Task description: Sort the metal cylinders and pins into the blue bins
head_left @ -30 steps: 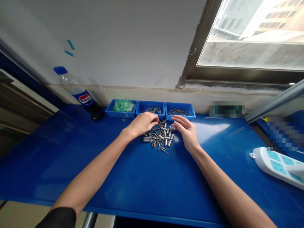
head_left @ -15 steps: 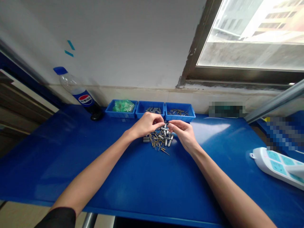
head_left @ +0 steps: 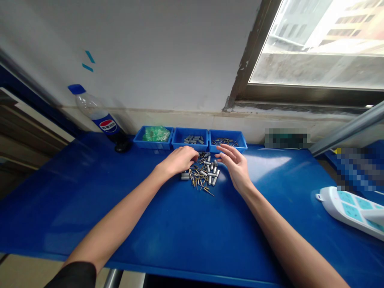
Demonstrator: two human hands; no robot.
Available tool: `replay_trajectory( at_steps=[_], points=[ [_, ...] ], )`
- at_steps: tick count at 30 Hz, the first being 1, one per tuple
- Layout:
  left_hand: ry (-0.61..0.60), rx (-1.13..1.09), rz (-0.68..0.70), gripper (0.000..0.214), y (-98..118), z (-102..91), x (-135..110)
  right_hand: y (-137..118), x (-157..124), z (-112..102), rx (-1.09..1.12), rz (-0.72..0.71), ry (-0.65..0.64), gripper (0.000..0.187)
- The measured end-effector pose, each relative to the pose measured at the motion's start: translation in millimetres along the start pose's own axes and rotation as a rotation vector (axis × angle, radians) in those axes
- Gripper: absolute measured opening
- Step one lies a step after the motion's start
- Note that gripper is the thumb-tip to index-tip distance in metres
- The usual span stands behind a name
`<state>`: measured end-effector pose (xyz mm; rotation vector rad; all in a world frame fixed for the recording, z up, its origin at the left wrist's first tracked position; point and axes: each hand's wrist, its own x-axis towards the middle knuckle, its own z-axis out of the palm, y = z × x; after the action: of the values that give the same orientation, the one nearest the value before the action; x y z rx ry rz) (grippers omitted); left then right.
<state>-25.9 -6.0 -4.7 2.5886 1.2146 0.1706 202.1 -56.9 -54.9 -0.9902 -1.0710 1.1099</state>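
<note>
Clock positions taken from the loose heap's centre, 12 toward the wall.

Item: metal pins [head_left: 196,182], many, slender, partly brass-coloured; heaped mid-table, long axes crossing, a good share roughly 11 to 5. One outlying pin [head_left: 209,193] at the heap's 5 o'clock edge: axis 10 to 4, thin end at 4.

Item: grey cylinders [head_left: 210,179], several; mixed through the heap's 3 o'clock side, one at its outer edge with axis 1 to 7.

Item: left hand [head_left: 179,161], at 10 o'clock, curled over the heap's edge; fingertips partly hidden, cannot tell whether closed on a part.

Item: right hand [head_left: 237,166], at 3 o'clock, thumb and fingers apart, beside the cylinders.

Item: blue trays, three, side by side: left tray [head_left: 152,146], 10 o'clock, green plastic wrapping; middle tray [head_left: 191,131], 11 to 12, cylinders; right tray [head_left: 227,134], 1 o'clock, pins
</note>
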Motion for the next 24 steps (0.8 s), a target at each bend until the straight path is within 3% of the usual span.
replay_trajectory(
  at_steps=[9,14,17,21,24],
  points=[
    [0.058,-0.147,0.096,0.025,-3,5.0,2,0,-1,1,-0.007,0.019,-0.028,0.035],
    [0.215,-0.215,0.145,0.03,6,-5.7,1,3,-2,0,-0.014,0.028,-0.054,0.034],
    [0.297,-0.349,0.138,0.018,13,-11.6,1,1,-3,1,-0.036,0.03,-0.08,0.033],
    [0.319,-0.618,0.095,0.003,17,-13.3,0,-3,-5,5,-0.069,0.049,-0.136,0.033],
    [0.314,-0.72,0.064,0.007,19,-11.8,0,-3,-5,6,-0.053,0.079,-0.175,0.03]
  ],
)
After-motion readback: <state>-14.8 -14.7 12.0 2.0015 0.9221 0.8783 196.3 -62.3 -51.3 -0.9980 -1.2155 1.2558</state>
